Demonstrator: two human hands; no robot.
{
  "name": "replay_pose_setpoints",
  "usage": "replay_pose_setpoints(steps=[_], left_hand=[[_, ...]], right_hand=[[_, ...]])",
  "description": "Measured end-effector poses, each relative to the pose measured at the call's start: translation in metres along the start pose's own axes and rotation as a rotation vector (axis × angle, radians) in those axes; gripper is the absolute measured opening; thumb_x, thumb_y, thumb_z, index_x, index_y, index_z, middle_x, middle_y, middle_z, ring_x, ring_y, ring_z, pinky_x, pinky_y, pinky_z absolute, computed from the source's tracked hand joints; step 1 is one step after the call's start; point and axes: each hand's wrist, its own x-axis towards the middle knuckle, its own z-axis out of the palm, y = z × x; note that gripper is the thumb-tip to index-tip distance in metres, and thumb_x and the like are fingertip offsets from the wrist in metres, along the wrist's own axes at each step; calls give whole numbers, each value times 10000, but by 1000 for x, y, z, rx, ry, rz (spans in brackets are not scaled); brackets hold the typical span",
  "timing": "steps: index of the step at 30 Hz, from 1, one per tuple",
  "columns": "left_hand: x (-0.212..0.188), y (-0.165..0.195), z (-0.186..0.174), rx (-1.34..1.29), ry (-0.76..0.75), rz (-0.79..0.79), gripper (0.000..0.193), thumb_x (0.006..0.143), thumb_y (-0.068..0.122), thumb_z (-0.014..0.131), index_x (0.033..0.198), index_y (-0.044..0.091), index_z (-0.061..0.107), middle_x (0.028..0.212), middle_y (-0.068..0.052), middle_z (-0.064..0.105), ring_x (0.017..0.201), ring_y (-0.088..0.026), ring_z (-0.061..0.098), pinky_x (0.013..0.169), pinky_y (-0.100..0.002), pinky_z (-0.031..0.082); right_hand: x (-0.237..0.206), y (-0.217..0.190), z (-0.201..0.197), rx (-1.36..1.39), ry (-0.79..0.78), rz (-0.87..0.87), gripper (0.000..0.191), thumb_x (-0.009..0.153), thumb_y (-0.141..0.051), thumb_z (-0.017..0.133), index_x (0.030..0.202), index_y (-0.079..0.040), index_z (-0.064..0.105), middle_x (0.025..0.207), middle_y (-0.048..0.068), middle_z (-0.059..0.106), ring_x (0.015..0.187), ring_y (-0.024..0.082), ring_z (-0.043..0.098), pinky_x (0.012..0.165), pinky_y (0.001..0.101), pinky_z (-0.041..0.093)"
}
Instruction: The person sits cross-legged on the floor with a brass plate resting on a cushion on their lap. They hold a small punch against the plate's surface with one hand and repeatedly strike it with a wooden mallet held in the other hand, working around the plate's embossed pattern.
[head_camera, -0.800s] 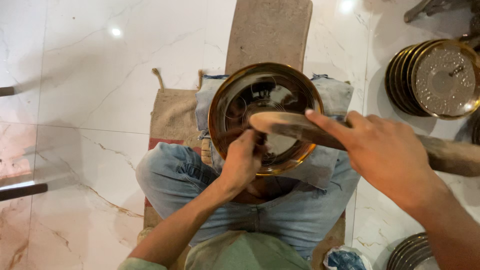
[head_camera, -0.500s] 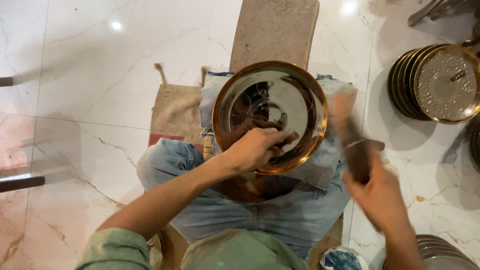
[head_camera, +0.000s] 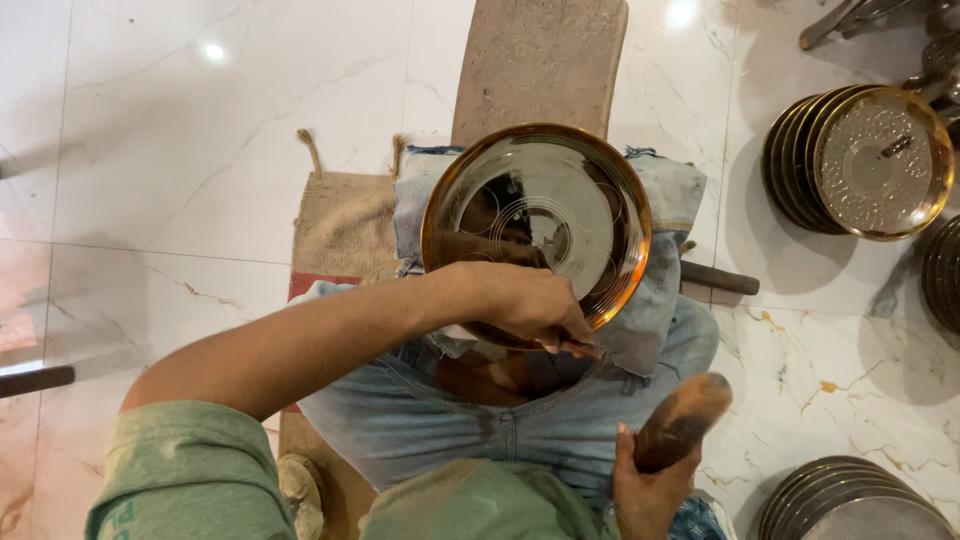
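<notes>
Left hand (head_camera: 525, 303) pinching a thin tool against near rim of round brass plate (head_camera: 540, 215) on lap, right hand (head_camera: 650, 490) gripping wooden mallet (head_camera: 682, 420) — just below-right of left hand, stacked plates (head_camera: 860, 160) far upper right

The white marble floor (head_camera: 180, 150) carried a burlap mat (head_camera: 345, 225) where I sat, with a worn block (head_camera: 540, 60) beyond it. To my right, stacked metal plates (head_camera: 860, 160) stood propped, and another stack (head_camera: 840, 500) lay nearer.

Plate (head_camera: 560, 200) on lap, stacked plates (head_camera: 860, 165) to its right.
</notes>
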Motion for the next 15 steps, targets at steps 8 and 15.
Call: replay_pose_setpoints(steps=[8,15], left_hand=[[9,3,-5,-43,133,-152,491,880,153,720,1359,153,614,994,-72,776,932,-251,760,854,-420,555],[12,1,-8,64,42,-59,503,873,192,734,1361,156,617,1026,-62,772,939,-264,734,812,-439,546]], right_hand=[[21,-6,-23,-239,-150,61,967,755,-213,857,1571,-45,368,1084,266,728,973,310,730,893,419,560],[31,-8,-20,585,-54,83,993,850,-120,854,1639,-69,253,1031,202,639,853,278,682,785,419,605]])
